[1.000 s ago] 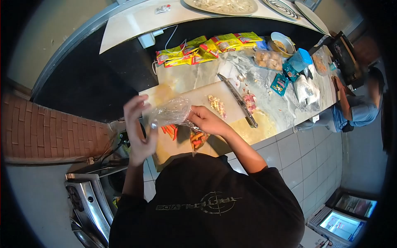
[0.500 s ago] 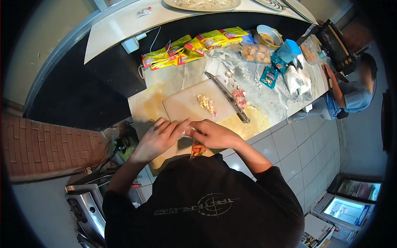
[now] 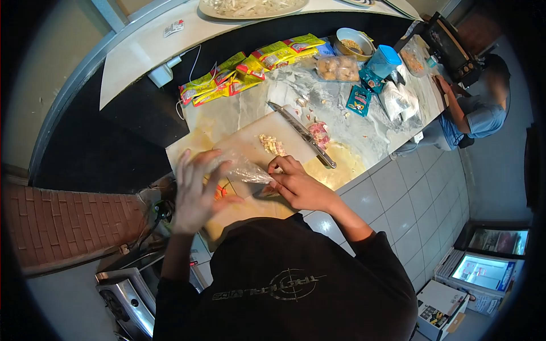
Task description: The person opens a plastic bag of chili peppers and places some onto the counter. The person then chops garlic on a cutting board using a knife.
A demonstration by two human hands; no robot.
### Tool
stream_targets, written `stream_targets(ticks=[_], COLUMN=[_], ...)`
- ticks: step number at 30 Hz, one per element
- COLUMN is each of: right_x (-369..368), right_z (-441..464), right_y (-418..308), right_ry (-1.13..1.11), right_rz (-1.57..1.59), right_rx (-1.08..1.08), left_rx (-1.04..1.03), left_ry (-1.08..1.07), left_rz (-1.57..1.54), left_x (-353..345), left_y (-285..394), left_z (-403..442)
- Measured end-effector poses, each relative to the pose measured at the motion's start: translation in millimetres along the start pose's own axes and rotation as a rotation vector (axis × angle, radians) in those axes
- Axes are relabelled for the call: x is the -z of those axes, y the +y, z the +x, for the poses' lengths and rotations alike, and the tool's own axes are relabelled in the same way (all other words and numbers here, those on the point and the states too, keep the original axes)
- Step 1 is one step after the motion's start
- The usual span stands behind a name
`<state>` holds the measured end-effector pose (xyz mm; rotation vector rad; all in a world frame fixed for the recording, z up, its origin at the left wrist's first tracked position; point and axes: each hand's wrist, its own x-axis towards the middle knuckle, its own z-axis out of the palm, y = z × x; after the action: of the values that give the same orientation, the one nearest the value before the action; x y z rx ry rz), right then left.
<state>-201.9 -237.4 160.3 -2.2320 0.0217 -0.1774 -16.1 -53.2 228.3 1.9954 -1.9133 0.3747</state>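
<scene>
A clear plastic bag [image 3: 243, 169] stretches across the front of the cutting board, its right end pinched in my right hand [image 3: 300, 185]. My left hand [image 3: 196, 190], smeared by motion, is at the bag's left side with fingers and thumb spread apart. Red and orange chilies [image 3: 220, 191] show partly behind my left thumb; whether they lie inside the bag is hard to see. Beyond my hands, chopped garlic [image 3: 272, 144] lies on the white cutting board [image 3: 239, 140]. A large knife [image 3: 302, 134] rests along the board's right edge, with peeled shallots [image 3: 319, 135] beside it.
Yellow packets [image 3: 245, 69] line the counter's back. Right of them stand a bag of brown round pieces [image 3: 338, 67], a bowl [image 3: 354, 43], a blue-lidded container [image 3: 384, 60], teal sachets [image 3: 359, 100] and a white plastic bag [image 3: 398, 102]. Another person [image 3: 475, 111] is at the far right.
My hands have moved apart, the left one leftward and opening, the right one slightly rightward. The bag, bunched between them before, is now drawn out. The camera view has shifted slightly.
</scene>
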Motion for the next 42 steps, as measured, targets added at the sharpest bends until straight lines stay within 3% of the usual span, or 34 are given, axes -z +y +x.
stream_targets(ticks=[2,4,6,8,11,15,17,21,23,25,29,34,36,37,39,40,41,42], right_x=[6,-1,-1,6,18,18,22,36,40,45,43,44,44,40,33,36,36,35], right_z=[2,2,2,2,-4,-7,-8,-12,-13,-13,-2,20,23,23,26,25,21,17], right_y=[-11,-13,-16,-22,-15,19,27,22,25,24,28,-1,-28,-32,-38,-38,-36,-35], right_ry=[-0.019,0.030,0.095,0.021,0.009,0.098,0.176,0.222,0.263,0.148,0.391,0.421,0.336,0.336,0.332,0.321,0.315,0.293], right_rz=[-0.142,-0.173,-0.210,-0.229,-0.208,-0.247,-0.380,-0.634,-0.681,-0.845,-0.876,-0.688,-0.541,-0.538,-0.156,-0.014,-0.003,0.283], right_rx=[-0.073,-0.015,0.041,0.041,0.096,0.143,0.128,0.103,0.098,-0.118,0.019,0.117,0.192,0.195,0.393,0.465,0.472,0.460], left_rx=[0.009,-0.109,-0.075,-0.110,0.017,0.030,0.347,0.389,0.498,0.426,0.366,0.342,0.424,0.427,0.277,0.356,0.369,0.310], left_ry=[0.072,-0.062,-0.128,-0.154,-0.339,-0.296,-0.618,-0.630,-0.690,-0.646,-0.549,-0.434,-0.402,-0.402,-0.034,-0.325,-0.325,-0.124], left_rz=[-0.051,-0.295,-0.245,-0.197,-0.276,-0.315,-0.725,-0.976,-1.483,-1.530,-1.690,-1.673,-1.083,-1.081,-0.730,-0.710,-0.704,-0.823], left_x=[-5,-21,-52,-74,-60,-43,-36,-56,-70,-80,-102,-147,-154,-161,-172,-124,-103,-89], left_y=[25,43,33,11,10,6,1,5,6,20,45,47,37,28,10,7,0,-8], left_z=[8,9,-5,-15,-17,0,15,7,-1,-3,-7,-19,-26,-33,-50,-22,-9,-2])
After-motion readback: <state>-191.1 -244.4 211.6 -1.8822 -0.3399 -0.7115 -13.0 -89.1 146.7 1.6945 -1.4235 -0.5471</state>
